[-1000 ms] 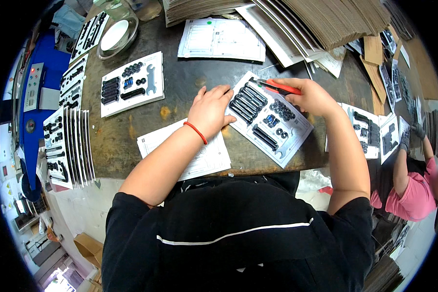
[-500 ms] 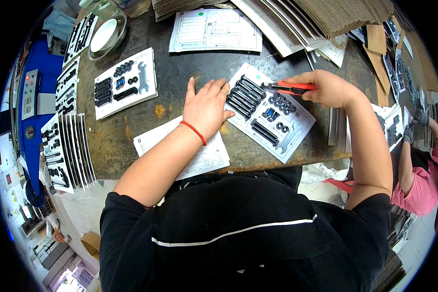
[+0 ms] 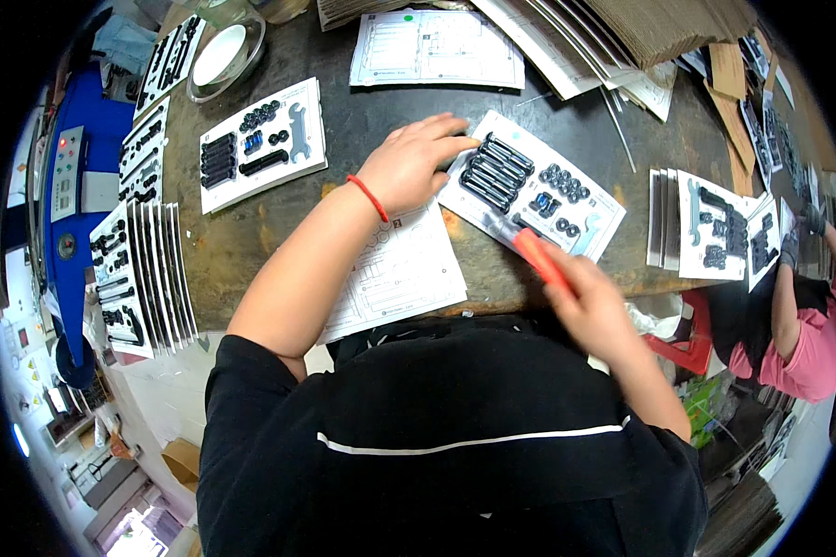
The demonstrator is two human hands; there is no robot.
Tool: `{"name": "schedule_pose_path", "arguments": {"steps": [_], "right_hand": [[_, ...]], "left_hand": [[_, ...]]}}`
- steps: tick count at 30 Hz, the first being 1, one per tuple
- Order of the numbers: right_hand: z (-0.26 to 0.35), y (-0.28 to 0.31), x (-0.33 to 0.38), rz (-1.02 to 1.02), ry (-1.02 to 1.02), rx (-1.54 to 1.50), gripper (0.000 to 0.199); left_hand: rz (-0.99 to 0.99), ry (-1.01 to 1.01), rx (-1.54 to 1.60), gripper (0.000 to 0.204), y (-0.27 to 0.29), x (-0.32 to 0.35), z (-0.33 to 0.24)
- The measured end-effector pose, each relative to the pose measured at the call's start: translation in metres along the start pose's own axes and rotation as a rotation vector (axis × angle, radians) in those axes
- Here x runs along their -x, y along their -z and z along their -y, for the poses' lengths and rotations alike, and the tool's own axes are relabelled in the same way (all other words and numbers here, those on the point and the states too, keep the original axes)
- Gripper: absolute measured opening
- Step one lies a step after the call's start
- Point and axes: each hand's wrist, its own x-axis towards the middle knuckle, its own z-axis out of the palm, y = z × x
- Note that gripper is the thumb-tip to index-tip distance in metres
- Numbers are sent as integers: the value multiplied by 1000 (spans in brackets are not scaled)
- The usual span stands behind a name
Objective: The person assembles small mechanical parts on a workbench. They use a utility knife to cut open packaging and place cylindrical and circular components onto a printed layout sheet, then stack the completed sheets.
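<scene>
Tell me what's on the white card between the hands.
Black bolts, nuts, blue pieces and a grey wrench. The red-handled tool covers part of the lower edge; what's beneath it can't be seen.

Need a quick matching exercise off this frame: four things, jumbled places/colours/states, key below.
1. Left hand
2. Right hand
3. Bracelet
4. White dish

A. Inside a bigger bowl
B. Gripping the red-handled tool
C. At the left edge of the bolt card
D. Plain red

Pairs: 1-C, 2-B, 3-D, 4-A
</scene>
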Motion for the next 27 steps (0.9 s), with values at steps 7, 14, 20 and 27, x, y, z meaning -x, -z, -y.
{"name": "schedule_pose_path", "arguments": {"steps": [7, 14, 20, 27], "right_hand": [[23, -62, -30, 18, 39, 45, 63], [23, -73, -10, -29, -118, 158, 64], [3, -63, 27, -171, -193, 210, 65], [-43, -37, 54, -285, -80, -249, 53]], "left_hand": [[186, 40, -208, 70, 1, -9, -4], [213, 88, -243, 70, 3, -8, -11], [116, 65, -196, 79, -10, 0, -20], [-48, 35, 14, 76, -7, -18, -54]]}}
